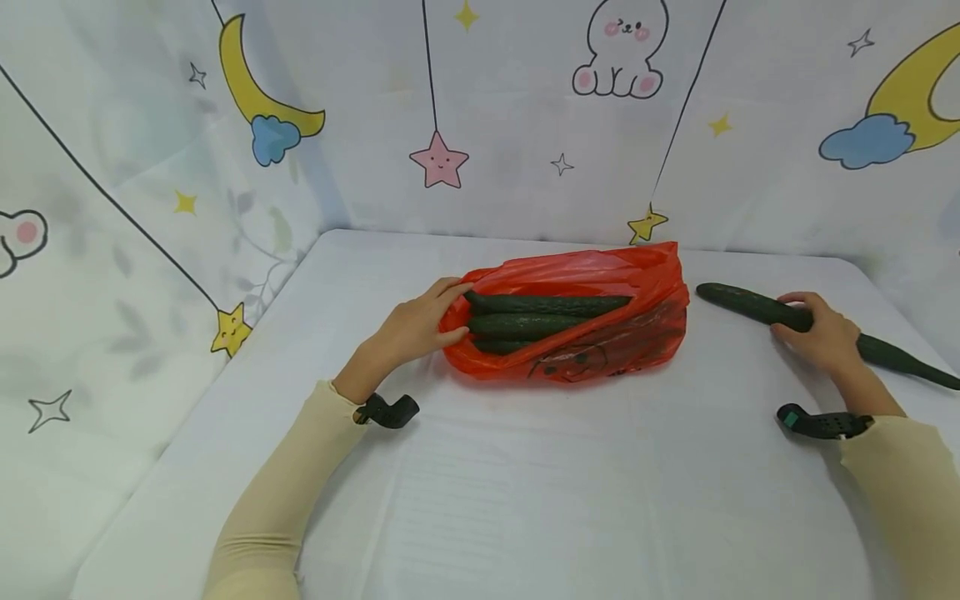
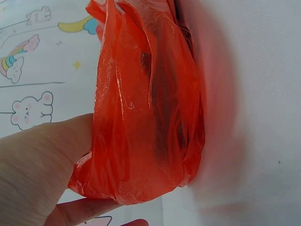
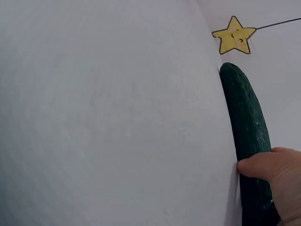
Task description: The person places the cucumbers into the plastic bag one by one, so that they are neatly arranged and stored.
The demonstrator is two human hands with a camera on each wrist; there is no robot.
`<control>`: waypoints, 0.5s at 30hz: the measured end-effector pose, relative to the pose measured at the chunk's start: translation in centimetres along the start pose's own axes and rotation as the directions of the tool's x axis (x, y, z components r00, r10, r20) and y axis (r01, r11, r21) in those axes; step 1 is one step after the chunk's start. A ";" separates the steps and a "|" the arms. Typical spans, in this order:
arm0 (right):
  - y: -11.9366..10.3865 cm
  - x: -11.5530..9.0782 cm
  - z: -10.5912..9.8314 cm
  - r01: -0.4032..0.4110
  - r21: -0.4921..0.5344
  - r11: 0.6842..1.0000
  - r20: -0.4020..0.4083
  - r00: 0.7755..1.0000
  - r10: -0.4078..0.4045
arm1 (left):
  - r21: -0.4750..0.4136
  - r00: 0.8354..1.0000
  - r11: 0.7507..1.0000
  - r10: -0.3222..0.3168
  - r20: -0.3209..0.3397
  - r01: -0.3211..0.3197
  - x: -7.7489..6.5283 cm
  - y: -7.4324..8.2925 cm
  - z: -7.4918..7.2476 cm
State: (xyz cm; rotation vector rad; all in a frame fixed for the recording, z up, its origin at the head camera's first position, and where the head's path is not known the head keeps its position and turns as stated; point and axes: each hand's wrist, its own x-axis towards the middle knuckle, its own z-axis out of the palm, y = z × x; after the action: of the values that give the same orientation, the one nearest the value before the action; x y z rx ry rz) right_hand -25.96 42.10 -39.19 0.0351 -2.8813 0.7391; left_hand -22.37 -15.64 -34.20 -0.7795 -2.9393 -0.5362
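Note:
A red plastic bag (image 1: 645, 333) lies on its side on the table, its mouth facing up and toward me. Several dark green cucumbers (image 1: 525, 325) show inside it, side by side. My left hand (image 1: 416, 327) holds the bag's left end, thumb on the near side and fingers on the far side. In the left wrist view the crinkled bag (image 2: 136, 113) hides most of the fingertips. To the right of the bag, my right hand (image 1: 823, 335) grips a single long cucumber (image 1: 738, 302) round its middle. That cucumber (image 3: 247, 117) lies along the tabletop in the right wrist view.
A white cloth covers the table (image 1: 540, 475). Behind it hangs a pale curtain (image 1: 510, 100) printed with moons, stars and bears. Each wrist wears a black camera band, one (image 1: 390, 411) on the left and one (image 1: 821, 422) on the right.

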 end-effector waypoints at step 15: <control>0.1 -0.3 -1.2 0.088 -0.061 0.994 0.020 0.996 -0.087 | -0.019 1.000 1.000 0.006 0.006 -0.005 -0.1 0.1 -0.1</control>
State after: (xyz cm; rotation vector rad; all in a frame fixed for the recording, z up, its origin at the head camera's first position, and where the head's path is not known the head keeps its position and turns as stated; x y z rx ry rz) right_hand -25.45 42.72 -38.26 0.1600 -2.8963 0.6361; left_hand -22.26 -15.63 -34.07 -0.7922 -2.9409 -0.5637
